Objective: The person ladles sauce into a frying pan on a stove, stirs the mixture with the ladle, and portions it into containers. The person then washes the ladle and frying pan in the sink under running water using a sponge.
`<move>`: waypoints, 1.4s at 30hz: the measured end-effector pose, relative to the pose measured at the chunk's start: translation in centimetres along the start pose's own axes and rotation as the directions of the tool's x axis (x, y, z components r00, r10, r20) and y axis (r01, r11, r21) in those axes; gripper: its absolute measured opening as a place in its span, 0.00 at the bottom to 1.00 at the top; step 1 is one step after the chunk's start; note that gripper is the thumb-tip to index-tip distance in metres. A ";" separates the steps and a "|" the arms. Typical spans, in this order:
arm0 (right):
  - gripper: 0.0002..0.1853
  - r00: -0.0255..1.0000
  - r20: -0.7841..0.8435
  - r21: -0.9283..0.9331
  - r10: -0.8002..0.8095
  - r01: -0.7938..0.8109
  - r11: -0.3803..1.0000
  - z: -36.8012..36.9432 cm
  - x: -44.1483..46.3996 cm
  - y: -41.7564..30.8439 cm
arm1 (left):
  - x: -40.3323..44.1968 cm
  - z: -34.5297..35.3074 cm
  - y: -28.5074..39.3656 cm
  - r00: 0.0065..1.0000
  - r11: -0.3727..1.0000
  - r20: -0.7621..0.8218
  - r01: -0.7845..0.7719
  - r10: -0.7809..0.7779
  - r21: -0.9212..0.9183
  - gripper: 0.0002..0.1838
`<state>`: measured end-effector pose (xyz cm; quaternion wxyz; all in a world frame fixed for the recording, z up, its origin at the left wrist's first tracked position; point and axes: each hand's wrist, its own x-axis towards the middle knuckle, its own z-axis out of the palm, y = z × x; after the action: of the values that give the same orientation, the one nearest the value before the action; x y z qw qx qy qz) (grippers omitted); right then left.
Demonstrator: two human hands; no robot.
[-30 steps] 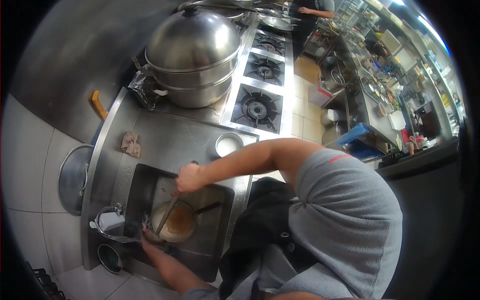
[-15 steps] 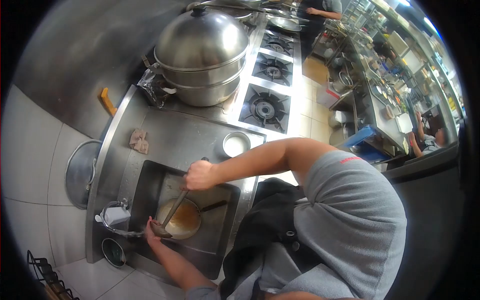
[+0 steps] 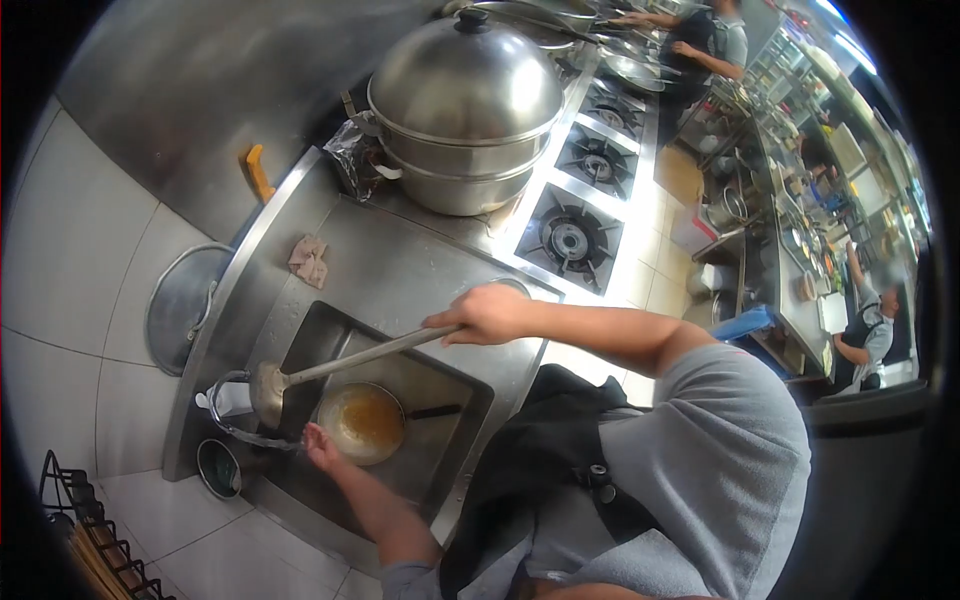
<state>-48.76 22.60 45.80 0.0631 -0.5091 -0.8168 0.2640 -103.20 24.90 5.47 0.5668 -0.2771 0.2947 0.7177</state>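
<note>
My right hand (image 3: 490,314) is closed around the long handle of a ladle (image 3: 355,355), held slantwise above the sink (image 3: 440,480). The ladle's bowl (image 3: 268,395) is at the sink's left edge, beside the curved tap hose (image 3: 225,425). Near the end of that hose is my left hand (image 3: 322,447), its fingers partly spread and apart from the ladle; whether it touches the hose is unclear. Below, a frying pan (image 3: 385,452) with brownish liquid and a dark handle sits in the sink.
A large domed steamer pot (image 3: 465,110) stands beyond the sink, next to gas burners (image 3: 570,240). A crumpled cloth (image 3: 308,261) lies on the counter. At left are a metal lid (image 3: 185,310) and a small dark container (image 3: 219,469). Other people (image 3: 705,50) stand farther off.
My right hand has moved away from the pan, swinging the ladle's bowl up and left toward the tap. My left hand has come off the ladle's bowl. The view has shifted.
</note>
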 end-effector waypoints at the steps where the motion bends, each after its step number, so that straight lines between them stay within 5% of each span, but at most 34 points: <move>1: 0.23 0.998 -0.047 0.060 -0.031 0.034 0.998 -1.5 -1.4 0.9 | 1.7 -1.4 2.0 0.992 0.994 0.076 0.097 -0.100 0.045 0.08; 2: 0.22 0.994 -0.093 0.125 -0.053 0.064 0.990 -3.6 -2.8 1.4 | 2.4 -2.0 3.3 0.969 0.978 0.150 0.184 -0.198 0.103 0.08; 3: 0.21 0.988 -0.140 0.190 -0.068 0.095 0.977 -6.4 -4.3 1.4 | 1.3 -2.3 4.4 0.971 0.975 0.166 0.145 -0.173 0.171 0.09; 4: 0.20 1.000 -0.013 0.280 0.025 -0.021 0.960 -10.5 -5.7 1.1 | 0.1 -2.5 5.5 0.972 0.966 0.182 0.103 -0.148 0.238 0.09; 6: 0.23 0.989 -0.146 0.291 0.009 0.035 0.956 -15.9 -8.3 3.0 | -1.8 -2.6 6.3 0.969 0.930 0.223 0.018 -0.107 0.366 0.12; 7: 0.24 0.946 -0.306 0.281 -0.107 0.197 0.939 -17.5 -9.4 5.8 | -1.9 -2.3 6.1 0.789 0.884 0.508 0.093 -0.346 0.458 0.15; 8: 0.25 0.943 -0.330 0.174 -0.047 0.110 0.979 -20.4 -11.0 6.9 | -2.2 -1.9 5.7 0.474 0.822 0.707 0.068 -0.525 0.565 0.19; 9: 0.24 0.926 -0.353 0.244 0.136 -0.049 0.969 -23.3 -12.6 6.8 | -3.2 -1.4 4.2 0.790 0.865 0.535 -0.011 -0.300 0.501 0.21; 10: 0.24 0.874 -0.402 0.322 0.272 -0.143 0.936 -25.5 -13.9 7.9 | -5.3 0.0 2.0 0.982 0.842 0.179 -0.149 0.064 0.518 0.24; 11: 0.24 0.809 -0.466 0.277 0.357 -0.249 0.928 -27.2 -14.9 10.2 | -7.7 1.6 -0.4 0.930 0.778 -0.141 -0.193 0.339 0.597 0.26; 13: 0.26 0.634 -0.602 0.395 0.485 -0.292 0.871 -30.3 -14.9 13.1 | -8.8 1.9 -3.0 0.942 0.736 -0.139 -0.140 0.305 0.663 0.26; 15: 0.25 0.537 -0.751 0.158 0.383 -0.417 0.895 -34.0 -14.9 20.1 | -9.4 0.6 -4.7 0.952 0.690 -0.142 -0.091 0.272 0.718 0.25; 17: 0.24 0.520 -0.825 -0.094 0.219 -0.509 0.856 -39.1 -13.4 29.2 | -9.7 -0.8 -6.4 0.964 0.592 -0.153 -0.005 0.217 0.806 0.29; 19: 0.17 0.621 -0.783 -0.410 -0.017 -0.496 0.765 -45.5 -11.1 41.5 | -11.4 -1.2 -9.0 0.956 0.565 -0.166 0.001 0.241 0.825 0.29; 21: 0.17 0.602 -0.798 -0.353 -0.039 -0.413 0.840 -50.1 -7.3 57.6 | -13.6 -1.3 -10.8 0.946 0.540 -0.182 0.009 0.267 0.842 0.28; 24: 0.19 0.577 -0.787 -0.266 0.220 -0.638 0.723 -51.3 -1.3 63.2 | -17.3 -1.5 -12.4 0.938 0.387 -0.201 0.080 0.284 0.919 0.27; 26: 0.22 0.642 -0.712 -0.265 0.284 -0.621 0.738 -51.6 2.3 66.9 | -19.3 -0.7 -13.6 0.949 0.204 -0.122 0.064 0.289 0.977 0.26; 28: 0.22 0.634 -0.722 -0.228 0.275 -0.595 0.771 -51.3 5.0 70.7 | -19.1 -2.1 -12.2 0.923 0.237 -0.093 0.002 0.373 0.971 0.23; 31: 0.23 0.697 -0.660 -0.239 0.280 -0.548 0.801 -51.2 6.8 75.2 | -21.3 -2.0 -12.5 0.978 0.273 0.021 -0.079 0.209 0.959 0.18; 34: 0.26 0.804 -0.547 -0.308 0.234 -0.453 0.837 -50.8 8.0 80.4 | -23.0 -2.1 -13.7 0.917 0.174 -0.197 0.144 0.347 0.974 0.16; 36: 0.26 0.817 -0.545 -0.244 0.186 -0.367 0.898 -50.4 8.8 81.8 | -23.1 -3.6 -13.6 0.937 -0.053 -0.077 0.101 0.340 0.993 0.13; 38: 0.25 0.809 -0.444 -0.232 0.385 -0.519 0.823 -51.0 8.7 81.1 | -22.0 -4.0 -14.4 0.963 -0.618 0.241 -0.117 0.121 0.778 0.11; 40: 0.24 0.860 -0.392 -0.291 0.326 -0.452 0.843 -50.1 9.3 81.2 | -21.1 -6.2 -15.4 0.958 -0.429 0.230 -0.137 0.172 0.893 0.17; 42: 0.23 0.902 -0.354 -0.340 0.247 -0.370 0.865 -49.4 8.9 80.7 | -19.8 -9.7 -14.3 0.956 -0.651 0.182 0.011 0.229 0.759 0.17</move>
<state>29.80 76.04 46.42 0.0371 -0.6704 -0.7409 0.0186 -84.56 7.49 11.82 0.3684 0.3860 0.8412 0.0875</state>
